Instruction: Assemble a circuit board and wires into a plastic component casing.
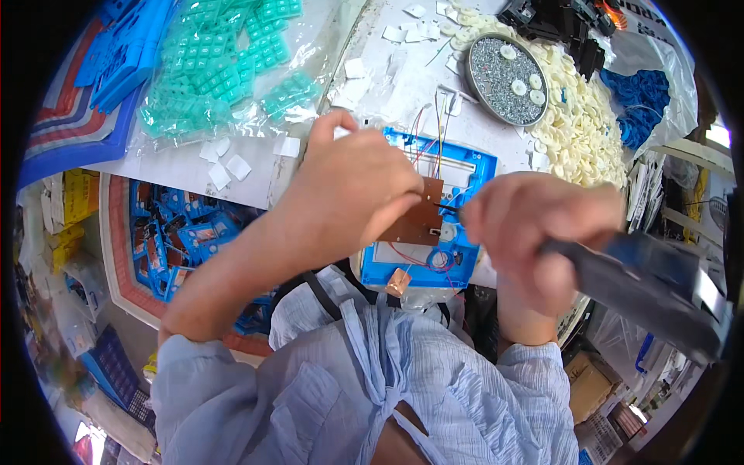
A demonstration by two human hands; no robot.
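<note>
Centre of frame: blue plastic housing (378,275) lying open on the white worktable (256,167), a brown board (408,230) set across its middle. Red wires (418,261) run below the board and coil near the housing's lower right; more thin wires rise from its upper part. A copper-coloured piece (398,282) sits at the housing's lower edge.

Right hand (542,221), right of centre: fingers wrapped round a dark handheld driver (647,291), its body slanting to the lower right, slightly blurred. Thin shaft directed left, tip at the board's right side; contact cannot be told.

Left hand (360,182), just left of centre: thumb and fingers curled over the board's upper left part. Whether they pinch anything cannot be told, the fingertips being partly hidden.

Surroundings: upper left, clear bag of teal key pieces (232,66), with blue plastic parts (128,54) farther left. Upper right, round metal dish (471,76) of small metal pieces with pale discs on top, beside a heap of cream pieces (593,116); black parts (570,31) above. Left, below the table edge, bin (116,256) holding blue units (190,232)
</note>
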